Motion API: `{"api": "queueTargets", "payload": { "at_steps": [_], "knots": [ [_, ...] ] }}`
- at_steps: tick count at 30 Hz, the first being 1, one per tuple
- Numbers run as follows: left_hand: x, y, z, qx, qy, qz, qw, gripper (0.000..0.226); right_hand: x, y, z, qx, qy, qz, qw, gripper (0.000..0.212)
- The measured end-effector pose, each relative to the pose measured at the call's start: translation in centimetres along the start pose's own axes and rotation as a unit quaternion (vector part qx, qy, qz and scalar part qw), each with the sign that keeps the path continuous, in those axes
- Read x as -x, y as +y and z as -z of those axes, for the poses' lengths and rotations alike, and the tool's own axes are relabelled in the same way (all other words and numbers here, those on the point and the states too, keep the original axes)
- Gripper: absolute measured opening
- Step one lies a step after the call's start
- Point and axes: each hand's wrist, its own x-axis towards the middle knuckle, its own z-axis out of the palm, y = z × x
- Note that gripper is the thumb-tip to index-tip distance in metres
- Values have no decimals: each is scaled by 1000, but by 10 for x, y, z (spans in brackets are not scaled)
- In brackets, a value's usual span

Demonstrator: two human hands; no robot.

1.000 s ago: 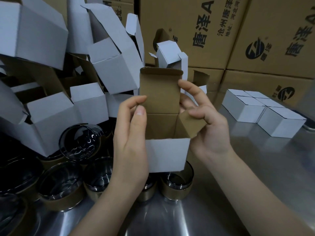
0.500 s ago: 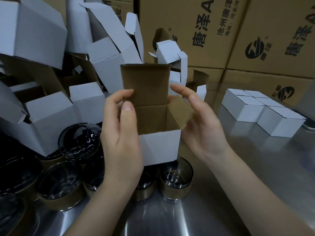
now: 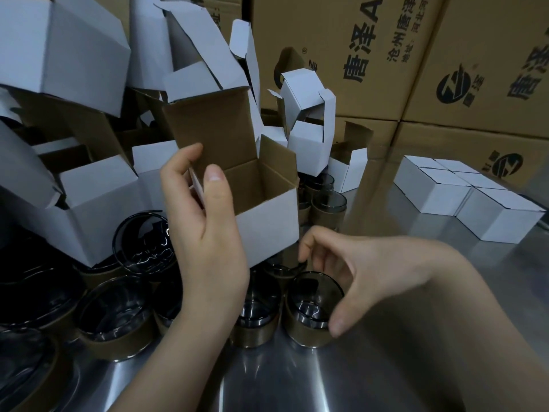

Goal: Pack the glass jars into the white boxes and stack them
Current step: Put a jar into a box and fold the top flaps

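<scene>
Left hand [image 3: 208,242] pinches 1 open white box [image 3: 269,224] by its wall. Beneath it, right hand [image 3: 368,272] curls round 1 glass jar [image 3: 309,310]. The loose-looking grip on smooth glass could slip, knocking neighbouring jars [image 3: 255,319].

I get one view only: the wide-angle head camera, facing forward and down, close over the steel table [image 3: 267,382]

Brown printed cartons [image 3: 326,55] stand stacked behind a shiny steel tabletop [image 3: 297,382]
</scene>
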Motion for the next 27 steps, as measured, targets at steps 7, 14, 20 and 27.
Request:
{"api": "queueTargets", "payload": {
  "at_steps": [7,14,20,27],
  "knots": [
    [1,-1,0,-44,-12,14,999,34,3,-8,-4,27,8,3,1000,74],
    [1,-3,1,-57,-14,16,998,28,5,-11,-1,-11,41,8,999,67],
    [0,-5,2,-61,-14,18,998,26,5,-7,3,-70,46,9,996,54],
    [-1,-7,2,-57,-15,22,998,30,2,5,6,-109,35,20,993,58]
  ]
}}
